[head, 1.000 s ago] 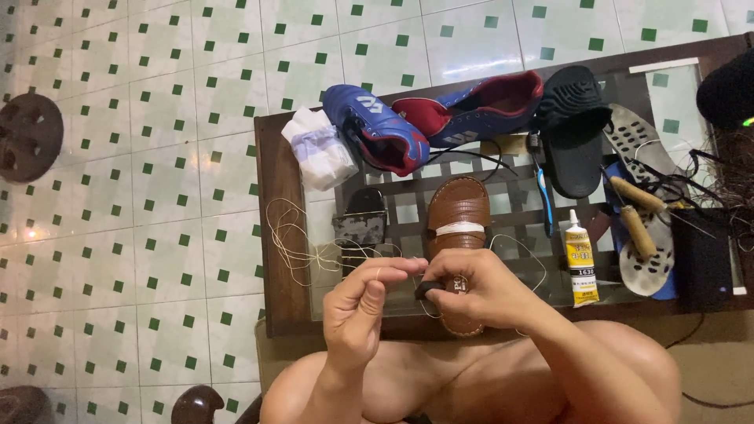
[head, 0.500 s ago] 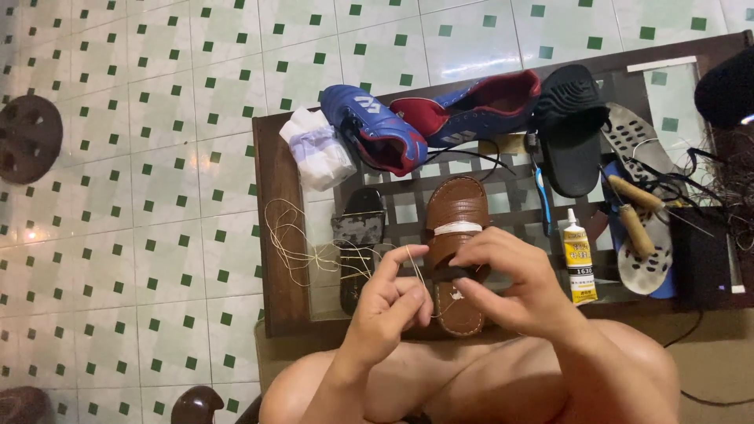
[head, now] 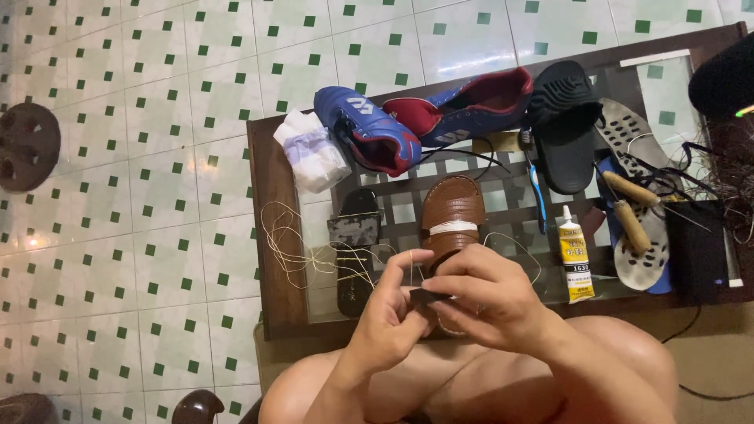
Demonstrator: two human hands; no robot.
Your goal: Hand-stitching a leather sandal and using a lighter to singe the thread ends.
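My left hand point(head: 390, 314) and my right hand point(head: 484, 294) meet over the near edge of a low glass-topped table point(head: 275, 259). Between their fingertips they pinch a small dark piece point(head: 428, 296), and a pale thread point(head: 411, 267) rises from my left fingers. Just beyond the hands lies a brown leather sandal point(head: 452, 212) with a white band across it, partly hidden by my right hand. Loose pale thread point(head: 294, 243) trails over the table's left side.
On the table lie two blue and red sports shoes point(head: 369, 129), a black slipper point(head: 565, 126), a dark sandal point(head: 357, 243), a white plastic bag point(head: 310, 149), a glue tube point(head: 575, 255), wooden-handled awls point(head: 628, 212) on perforated insoles, and a blue toothbrush point(head: 538, 196). Tiled floor surrounds it.
Both hands have drawn closer together and shifted slightly over the sandal, still working the small dark piece and thread. Nothing on the table has moved.
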